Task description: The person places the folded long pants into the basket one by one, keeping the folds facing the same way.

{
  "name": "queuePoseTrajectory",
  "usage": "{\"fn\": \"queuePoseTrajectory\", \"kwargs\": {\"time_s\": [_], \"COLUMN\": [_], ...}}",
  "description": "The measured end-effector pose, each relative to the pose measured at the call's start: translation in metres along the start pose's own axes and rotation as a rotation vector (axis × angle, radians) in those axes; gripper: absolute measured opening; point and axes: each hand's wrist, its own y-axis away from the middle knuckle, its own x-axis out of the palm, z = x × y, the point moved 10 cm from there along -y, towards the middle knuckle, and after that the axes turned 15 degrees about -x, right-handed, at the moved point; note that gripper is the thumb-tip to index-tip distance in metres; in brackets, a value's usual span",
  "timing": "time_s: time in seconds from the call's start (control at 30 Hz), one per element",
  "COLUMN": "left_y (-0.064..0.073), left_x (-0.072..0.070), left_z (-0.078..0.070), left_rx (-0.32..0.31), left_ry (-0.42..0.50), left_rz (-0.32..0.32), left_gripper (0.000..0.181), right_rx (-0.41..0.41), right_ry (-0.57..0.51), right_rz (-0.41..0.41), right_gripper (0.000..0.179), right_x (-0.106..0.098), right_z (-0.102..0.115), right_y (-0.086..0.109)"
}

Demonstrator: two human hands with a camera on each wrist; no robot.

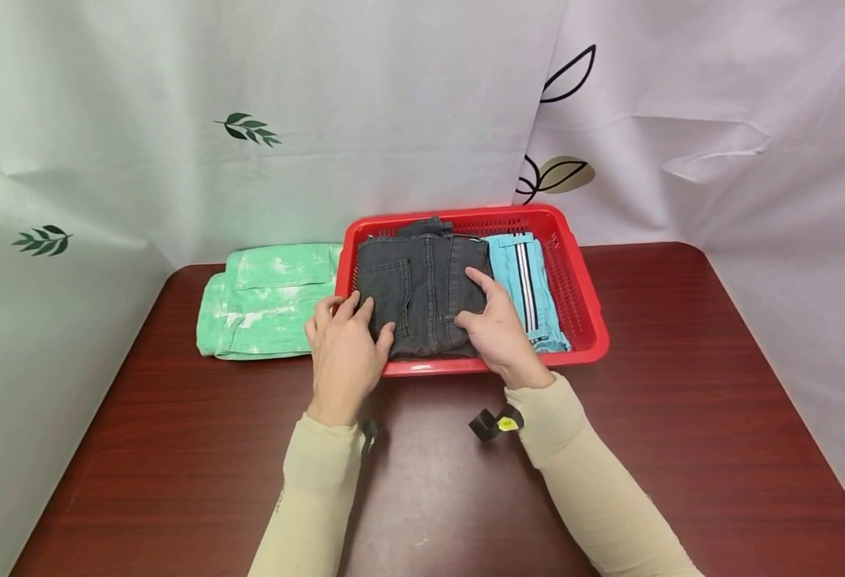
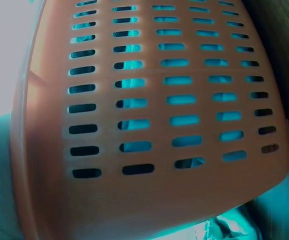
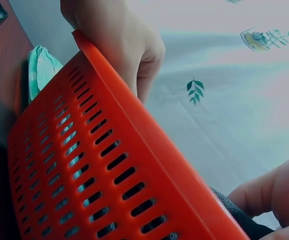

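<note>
Folded dark grey jeans (image 1: pixel 422 288) lie in a red perforated basket (image 1: pixel 432 367), back pocket and seams facing up. My left hand (image 1: pixel 346 349) reaches over the basket's near left corner, fingers spread at the rim and the left edge of the jeans. On the right edge of the jeans rests my right hand (image 1: pixel 497 328), its thumb and index finger apart on the cloth. Its other fingers are hidden in the head view. Light blue folded clothing (image 1: pixel 537 292) with a black-and-white stripe lies beside the jeans, near my right hand.
Green folded clothing (image 1: pixel 278 300) with white patches lies on the brown table (image 1: pixel 682 401) left of the basket, meeting its side. White leaf-print curtains (image 1: pixel 393 104) hang behind and at both sides. A dark strap (image 1: pixel 485 425) shows by the right wrist.
</note>
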Motion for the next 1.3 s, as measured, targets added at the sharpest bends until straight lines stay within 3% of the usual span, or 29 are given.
{"fn": "queuePoseTrajectory", "kwargs": {"time_s": [0.2,0.43,0.73,1.03,1.3], "left_y": [-0.001,-0.001,-0.002,-0.003,-0.006], "left_x": [0.003,0.006,0.004,-0.003,-0.009], "left_z": [0.001,0.004,0.006,0.008,0.014], "left_rx": [-0.004,-0.017,-0.026,-0.023,-0.03], "left_ry": [-0.006,0.001,0.05,0.144,0.216], "left_rz": [0.03,0.065,0.075,0.1,0.1], "left_gripper": [0.046,0.048,0.047,0.045,0.043], "right_rx": [0.029,0.046,0.028,-0.011,-0.052], "right_ry": [0.064,0.053,0.045,-0.056,-0.004], "right_rz": [0.024,0.037,-0.035,-0.084,-0.118], "right_gripper": [0.077,0.078,0.074,0.07,0.064], "right_x": [0.0,0.002,-0.003,-0.004,-0.007], "right_z": [-0.002,-0.005,-0.004,0.003,0.012], "right_y": [0.0,0.0,0.0,0.002,0.006]}}
